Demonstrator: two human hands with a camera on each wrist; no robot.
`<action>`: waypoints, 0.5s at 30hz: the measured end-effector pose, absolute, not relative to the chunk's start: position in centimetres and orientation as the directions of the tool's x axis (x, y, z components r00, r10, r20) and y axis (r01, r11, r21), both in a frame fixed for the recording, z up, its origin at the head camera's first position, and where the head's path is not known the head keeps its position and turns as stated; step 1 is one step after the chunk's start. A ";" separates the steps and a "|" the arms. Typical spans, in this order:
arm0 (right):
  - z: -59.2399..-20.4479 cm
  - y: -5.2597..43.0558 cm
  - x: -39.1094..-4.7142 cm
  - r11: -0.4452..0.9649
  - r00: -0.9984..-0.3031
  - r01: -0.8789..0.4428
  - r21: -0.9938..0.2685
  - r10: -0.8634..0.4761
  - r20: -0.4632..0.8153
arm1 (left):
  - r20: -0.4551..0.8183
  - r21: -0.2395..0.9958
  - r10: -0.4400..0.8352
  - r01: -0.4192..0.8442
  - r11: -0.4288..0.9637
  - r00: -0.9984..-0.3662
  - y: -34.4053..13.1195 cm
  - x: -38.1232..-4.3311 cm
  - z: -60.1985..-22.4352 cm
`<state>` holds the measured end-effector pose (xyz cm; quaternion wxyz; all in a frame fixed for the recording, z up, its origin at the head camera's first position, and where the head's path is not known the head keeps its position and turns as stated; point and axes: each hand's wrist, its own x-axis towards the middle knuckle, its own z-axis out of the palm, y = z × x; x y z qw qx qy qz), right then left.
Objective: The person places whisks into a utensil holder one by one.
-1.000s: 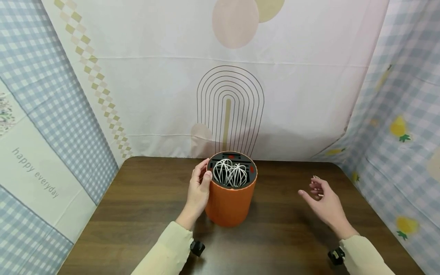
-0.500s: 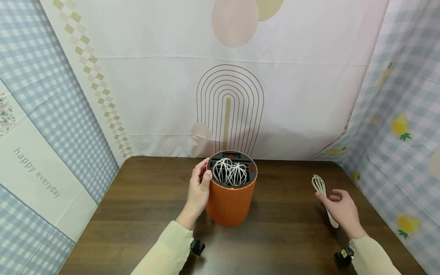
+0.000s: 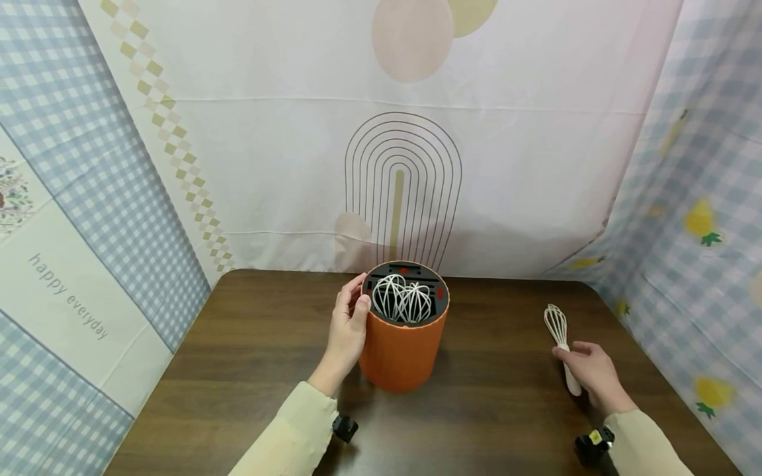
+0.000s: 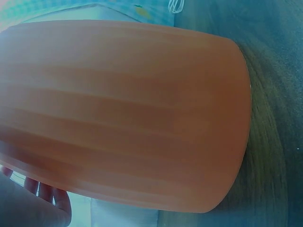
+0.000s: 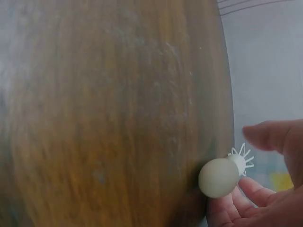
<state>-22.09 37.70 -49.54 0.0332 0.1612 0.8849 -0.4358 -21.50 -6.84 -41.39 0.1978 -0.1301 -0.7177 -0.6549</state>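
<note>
On the table stands an orange cylindrical utensil holder (image 3: 401, 357) with a black slotted top. The wire heads of two white whisks (image 3: 415, 303) stick up from it. My left hand (image 3: 347, 330) holds its left side near the rim, thumb on the near side and fingers round behind. Over to the right, another white whisk (image 3: 572, 380) lies on the table, wire end pointing away. My right hand (image 3: 595, 370) is beside its handle. In the right wrist view, the thumb (image 5: 265, 135) stands apart on one side of that whisk, while the fingers (image 5: 255, 191) are close at the other.
The brown wooden table (image 3: 250, 370) has a white patterned cloth (image 3: 268, 165) hanging behind it. Blue checked cloth (image 3: 119, 132) hangs at the left and right sides.
My right hand has moved right and nearer, uncovering the loose whisk it mostly hid. Over the last half second that whisk has turned slightly. The left hand and holder stay put.
</note>
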 end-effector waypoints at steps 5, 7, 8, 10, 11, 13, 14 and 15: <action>-50.0 37.2 -22.2 0.592 -0.963 0.262 -0.762 0.210 -0.167 | 0.458 0.888 -0.067 0.451 0.093 -0.887 -6.8 -21.4 -41.4; -50.2 37.0 -22.2 0.601 -0.966 0.252 -0.758 0.200 -0.163 | 0.464 0.885 -0.069 0.459 0.084 -0.883 -6.9 -21.5 -41.6; -50.2 37.0 -22.2 0.606 -0.967 0.249 -0.755 0.194 -0.163 | 0.466 0.884 -0.069 0.461 0.083 -0.882 -6.9 -21.7 -41.8; -50.2 36.9 -22.3 0.618 -0.967 0.253 -0.745 0.187 -0.174 | 0.466 0.884 -0.072 0.460 0.088 -0.882 -7.0 -22.2 -42.4; -50.2 36.9 -22.3 0.622 -0.966 0.258 -0.739 0.184 -0.183 | 0.464 0.885 -0.073 0.457 0.092 -0.883 -7.0 -22.5 -42.8; -50.2 36.8 -22.3 0.621 -0.963 0.268 -0.737 0.176 -0.202 | 0.462 0.885 -0.076 0.454 0.107 -0.884 -7.0 -23.0 -43.5; -50.2 36.8 -22.3 0.618 -0.962 0.275 -0.737 0.174 -0.213 | 0.462 0.884 -0.076 0.453 0.114 -0.884 -7.1 -23.2 -43.8; -50.2 36.7 -22.3 0.617 -0.960 0.280 -0.736 0.172 -0.221 | 0.462 0.885 -0.078 0.452 0.117 -0.884 -7.1 -23.3 -44.0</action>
